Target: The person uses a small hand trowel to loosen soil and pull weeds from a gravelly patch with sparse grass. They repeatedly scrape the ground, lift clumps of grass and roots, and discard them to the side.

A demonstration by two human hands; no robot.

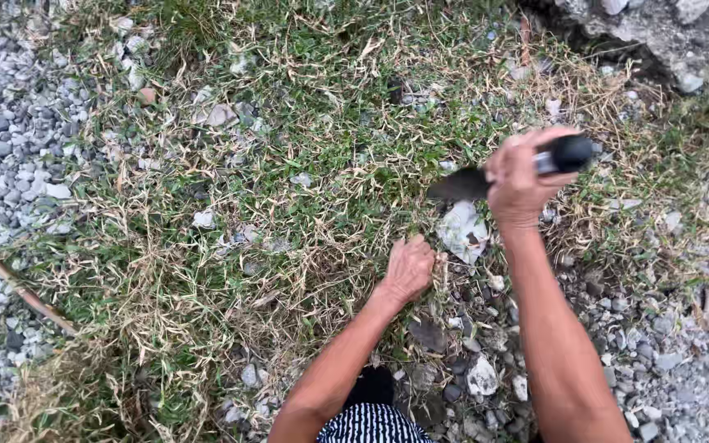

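Note:
My right hand [520, 180] is raised above the ground, shut on a tool with a black handle [566, 154]; its dark blade [458, 185] sticks out to the left and looks blurred. My left hand [409, 267] is lower, fingers closed on a tuft of dry and green grass [322, 246] at the edge of the stony patch. A crumpled pale scrap [463, 231] lies on the ground between the two hands.
Grey gravel [2, 164] covers the left side, with a thin brown stick [18, 287] across it. Loose stones [482, 377] lie near my arms. A rough concrete or rock edge [650, 33] sits at top right. A striped garment [371, 425] shows at the bottom.

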